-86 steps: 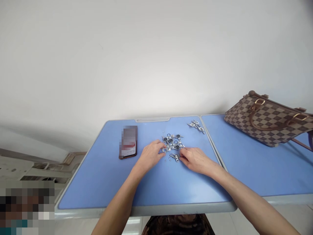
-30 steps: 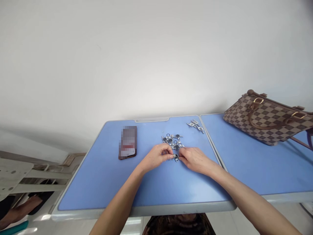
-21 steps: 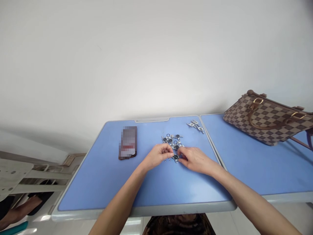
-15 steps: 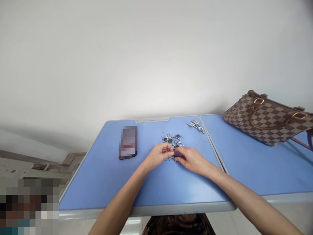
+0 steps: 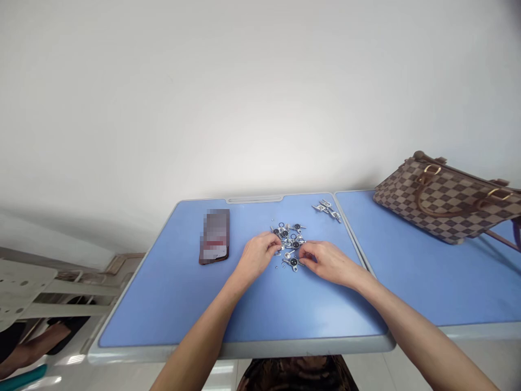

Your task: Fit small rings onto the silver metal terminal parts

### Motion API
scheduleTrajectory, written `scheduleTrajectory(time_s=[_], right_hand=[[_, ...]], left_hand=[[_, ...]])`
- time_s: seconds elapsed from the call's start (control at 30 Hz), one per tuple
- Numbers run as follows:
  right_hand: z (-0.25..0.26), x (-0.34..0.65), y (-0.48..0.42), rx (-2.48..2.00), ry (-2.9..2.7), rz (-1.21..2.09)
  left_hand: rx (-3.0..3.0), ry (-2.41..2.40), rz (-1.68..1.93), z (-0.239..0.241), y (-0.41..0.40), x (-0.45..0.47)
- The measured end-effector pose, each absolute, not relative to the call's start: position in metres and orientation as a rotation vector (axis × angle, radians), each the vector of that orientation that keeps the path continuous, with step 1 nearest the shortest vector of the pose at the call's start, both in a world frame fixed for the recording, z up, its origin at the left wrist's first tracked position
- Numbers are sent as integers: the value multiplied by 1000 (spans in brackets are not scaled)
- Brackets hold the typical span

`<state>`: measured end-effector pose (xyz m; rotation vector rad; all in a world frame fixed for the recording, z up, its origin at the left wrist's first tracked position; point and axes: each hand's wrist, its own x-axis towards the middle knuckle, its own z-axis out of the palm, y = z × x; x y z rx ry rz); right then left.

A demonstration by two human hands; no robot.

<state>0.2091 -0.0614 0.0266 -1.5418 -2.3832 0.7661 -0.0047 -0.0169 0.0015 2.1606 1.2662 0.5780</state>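
Lying on the near side of the pile, by the right hand's fingertips: one metal fitting (image 5: 293,263), black disc uppermost, arms spread, flat on the blue bench (image 5: 195,315).

Right hand (image 5: 328,262): thumb and fingers curled at the fitting's right arm; contact or grip cannot be told. Left hand (image 5: 257,254): thumb and fingertips drawn together at the left edge of the pile; whether anything is pinched there cannot be told. The two hands stand apart.

Pile of metal parts (image 5: 285,233): several black-disc fittings, dark rings and bright pins, loosely overlapping. Tiny loose bits (image 5: 277,266): a few, just left of the fitting.

Handling, as judged: best picked with the fingertips alone, one part at a time, the fitting steadied flat on its arms, wrists kept off the loose bits, which would likely roll.

Further out: metal pieces without discs (image 5: 335,215), grouped near the far right corner; phone (image 5: 215,239), left; checked bag (image 5: 448,201), on the adjoining bench (image 5: 439,282).

Obscured: parts beneath the left fingertips; exact count of the overlapping pieces; phone screen, partly pixelated; bag, cut off at right; another person's limb (image 5: 36,347), cropped at lower left.
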Motion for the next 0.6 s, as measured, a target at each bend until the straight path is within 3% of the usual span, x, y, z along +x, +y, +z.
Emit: scheduleTrajectory(time_s=[0.6], right_hand=[[18,211,-60,-1612,-2536,573]], left_hand=[[2231,1384,417,8,-16,-10]])
